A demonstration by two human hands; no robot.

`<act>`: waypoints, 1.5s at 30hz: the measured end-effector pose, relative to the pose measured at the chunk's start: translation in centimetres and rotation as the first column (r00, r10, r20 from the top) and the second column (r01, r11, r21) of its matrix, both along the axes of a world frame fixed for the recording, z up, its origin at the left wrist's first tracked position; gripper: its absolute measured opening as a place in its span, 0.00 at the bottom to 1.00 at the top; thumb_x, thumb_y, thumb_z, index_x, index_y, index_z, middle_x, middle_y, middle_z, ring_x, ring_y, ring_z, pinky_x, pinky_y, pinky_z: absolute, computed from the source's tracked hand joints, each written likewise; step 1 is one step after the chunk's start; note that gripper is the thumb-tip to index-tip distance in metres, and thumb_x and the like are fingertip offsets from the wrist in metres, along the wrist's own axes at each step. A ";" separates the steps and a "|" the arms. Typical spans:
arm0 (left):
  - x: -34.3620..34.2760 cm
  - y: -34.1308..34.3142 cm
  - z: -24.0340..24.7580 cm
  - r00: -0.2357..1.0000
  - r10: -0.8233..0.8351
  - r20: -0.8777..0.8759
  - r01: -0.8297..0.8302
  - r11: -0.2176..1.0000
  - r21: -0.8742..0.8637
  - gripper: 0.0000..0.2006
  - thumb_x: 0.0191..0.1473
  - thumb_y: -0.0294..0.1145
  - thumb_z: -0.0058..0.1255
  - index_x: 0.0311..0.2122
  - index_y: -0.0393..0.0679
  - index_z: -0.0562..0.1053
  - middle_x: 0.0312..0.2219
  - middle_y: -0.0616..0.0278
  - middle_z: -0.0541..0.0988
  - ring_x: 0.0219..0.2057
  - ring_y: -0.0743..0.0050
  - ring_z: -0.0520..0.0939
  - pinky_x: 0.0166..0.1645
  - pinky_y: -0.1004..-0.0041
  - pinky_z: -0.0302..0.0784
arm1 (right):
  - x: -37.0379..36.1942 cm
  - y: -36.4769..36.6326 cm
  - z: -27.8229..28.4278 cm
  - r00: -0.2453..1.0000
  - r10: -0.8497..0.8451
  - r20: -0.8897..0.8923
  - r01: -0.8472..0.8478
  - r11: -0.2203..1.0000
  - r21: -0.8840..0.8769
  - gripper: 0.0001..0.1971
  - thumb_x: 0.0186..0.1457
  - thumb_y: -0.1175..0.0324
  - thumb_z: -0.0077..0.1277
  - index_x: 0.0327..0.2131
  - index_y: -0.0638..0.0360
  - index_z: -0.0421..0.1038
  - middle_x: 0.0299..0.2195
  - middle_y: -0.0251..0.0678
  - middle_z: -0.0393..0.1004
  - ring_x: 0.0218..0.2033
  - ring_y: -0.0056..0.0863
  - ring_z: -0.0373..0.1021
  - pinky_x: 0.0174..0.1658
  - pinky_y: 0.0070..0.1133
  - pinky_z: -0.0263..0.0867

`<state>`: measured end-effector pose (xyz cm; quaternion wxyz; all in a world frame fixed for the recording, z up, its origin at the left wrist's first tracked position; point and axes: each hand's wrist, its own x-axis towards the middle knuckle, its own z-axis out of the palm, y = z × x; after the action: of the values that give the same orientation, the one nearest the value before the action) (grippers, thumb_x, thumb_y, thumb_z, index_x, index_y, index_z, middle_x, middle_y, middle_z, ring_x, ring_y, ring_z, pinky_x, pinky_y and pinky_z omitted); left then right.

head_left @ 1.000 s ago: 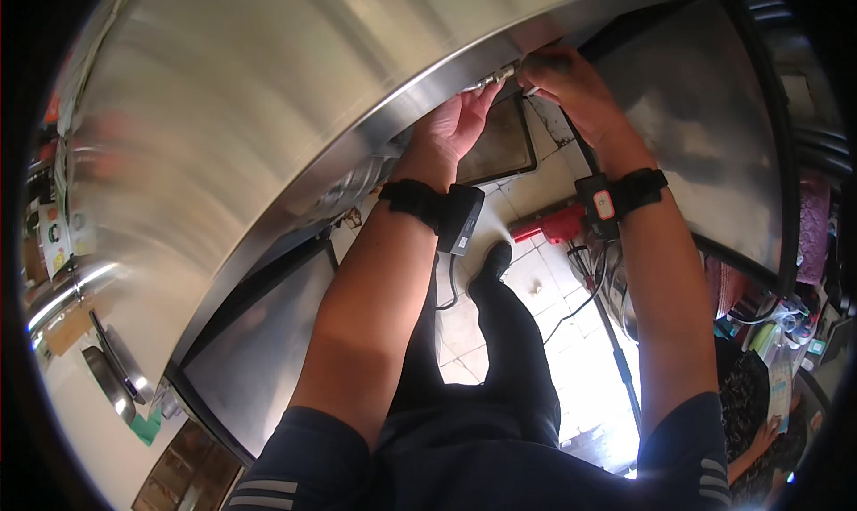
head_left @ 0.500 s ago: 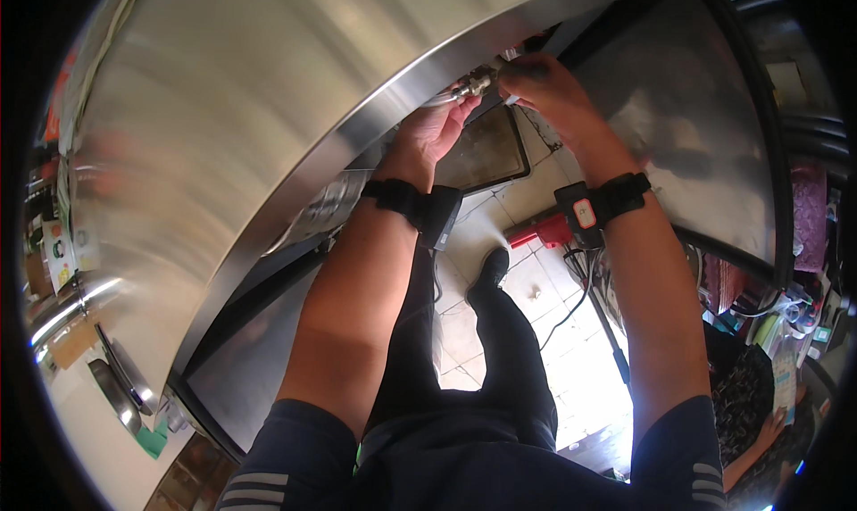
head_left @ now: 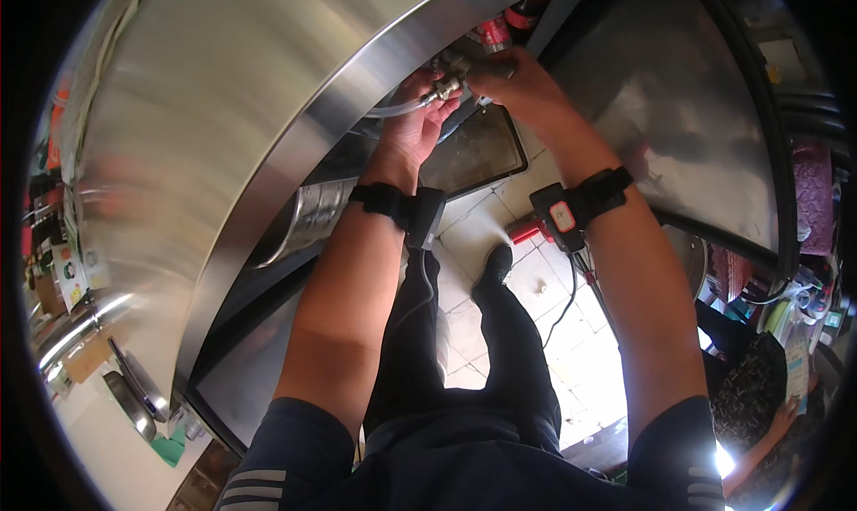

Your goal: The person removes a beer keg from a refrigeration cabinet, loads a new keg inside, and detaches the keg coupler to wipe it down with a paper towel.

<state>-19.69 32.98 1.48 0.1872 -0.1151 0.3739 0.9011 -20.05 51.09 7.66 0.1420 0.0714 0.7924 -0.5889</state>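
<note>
Under the rim of the steel counter, both hands are at a metal fitting (head_left: 446, 86) with a hexagonal nut and a thin clear hose (head_left: 399, 111) running off to the left. My left hand (head_left: 412, 127) has its fingers curled round the fitting and hose end from below, partly hidden behind them. My right hand (head_left: 522, 84) is closed round a dark grey, rounded piece (head_left: 493, 68) on the fitting's right side. The inside of the right hand's grip is hidden.
The steel counter (head_left: 241, 74) curves across the upper left. A bottle with a red label (head_left: 494, 33) stands beyond my hands. An open cabinet door (head_left: 678, 109) is at the right. Below lies a tiled floor with a red tool (head_left: 527, 232). Another person's arm (head_left: 759, 453) shows at lower right.
Both hands and the fitting have shifted slightly left. More of the clear hose shows, and the red-labelled bottle has come into sight. The grips look the same.
</note>
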 end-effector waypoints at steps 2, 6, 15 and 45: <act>0.1 0.3 0.1 1.000 -0.011 0.005 0.011 1.000 0.019 0.10 0.49 0.40 0.55 0.35 0.51 0.71 0.32 0.65 0.78 0.36 0.69 0.77 0.47 0.67 0.69 | 0.1 0.0 0.1 0.996 -0.012 0.084 0.012 1.000 -0.009 0.34 0.36 0.54 0.61 0.46 0.65 0.65 0.33 0.42 0.74 0.33 0.28 0.71 0.39 0.23 0.65; 0.4 0.6 0.4 0.999 -0.001 0.036 0.001 1.000 -0.003 0.10 0.49 0.41 0.54 0.35 0.51 0.71 0.32 0.66 0.78 0.37 0.69 0.77 0.48 0.67 0.68 | 0.3 0.1 -0.3 0.997 -0.026 0.078 0.025 1.000 0.006 0.35 0.35 0.52 0.61 0.46 0.64 0.65 0.33 0.42 0.74 0.34 0.30 0.71 0.39 0.23 0.66; 0.4 -0.1 0.0 1.000 -0.006 0.003 0.006 0.998 -0.062 0.09 0.50 0.40 0.53 0.36 0.51 0.71 0.35 0.64 0.78 0.38 0.67 0.77 0.48 0.66 0.69 | 0.6 -0.2 -0.1 0.998 -0.040 0.050 0.036 0.996 0.082 0.36 0.33 0.50 0.62 0.45 0.64 0.66 0.34 0.44 0.73 0.36 0.32 0.71 0.40 0.23 0.66; -2.9 -0.2 8.0 0.980 -0.171 0.100 0.169 0.465 -0.869 0.13 0.55 0.46 0.50 0.34 0.46 0.74 0.28 0.67 0.78 0.31 0.79 0.77 0.37 0.81 0.67 | 3.3 -3.2 0.6 0.957 -0.107 -0.271 0.183 0.945 0.272 0.27 0.36 0.60 0.61 0.42 0.57 0.64 0.39 0.46 0.69 0.39 0.43 0.70 0.41 0.30 0.68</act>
<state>-22.57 32.77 9.51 0.1909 -0.1558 0.7890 0.5628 -16.79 47.90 8.26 -0.0164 0.0745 0.8753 -0.4775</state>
